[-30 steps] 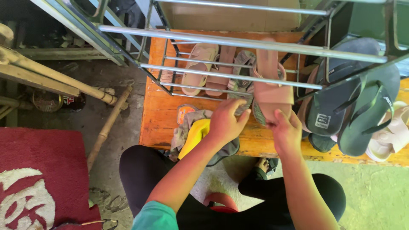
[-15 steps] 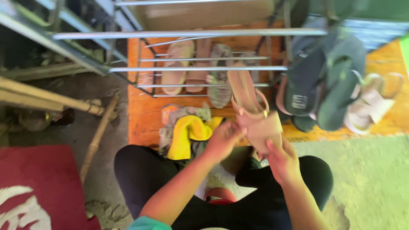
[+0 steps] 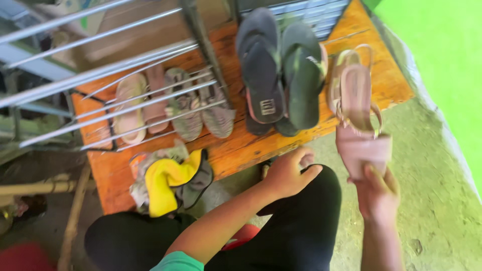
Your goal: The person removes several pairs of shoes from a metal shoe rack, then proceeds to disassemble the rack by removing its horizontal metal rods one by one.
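Observation:
My right hand [image 3: 376, 193] grips the heel end of a pink heeled sandal [image 3: 357, 110] and holds it up over the right end of the orange wooden platform [image 3: 241, 146]. A second pale sandal [image 3: 340, 65] lies just behind it on the boards. My left hand [image 3: 288, 173] rests on my black-clad knee with loosely curled fingers and nothing in it. It sits near the platform's front edge.
Dark flip-flops [image 3: 261, 75] and a green-soled pair [image 3: 304, 83] lie on the platform. Grey knit shoes [image 3: 201, 108] and pale sandals [image 3: 131, 108] sit under a metal rack [image 3: 125, 108]. Yellow and grey cloths [image 3: 168, 180] lie at the front left. A bamboo pole [image 3: 75, 216] lies left.
My right hand has carried the pink sandal away from the rack to the right end of the platform. My left hand let go of it and dropped to my knee. The view swung right.

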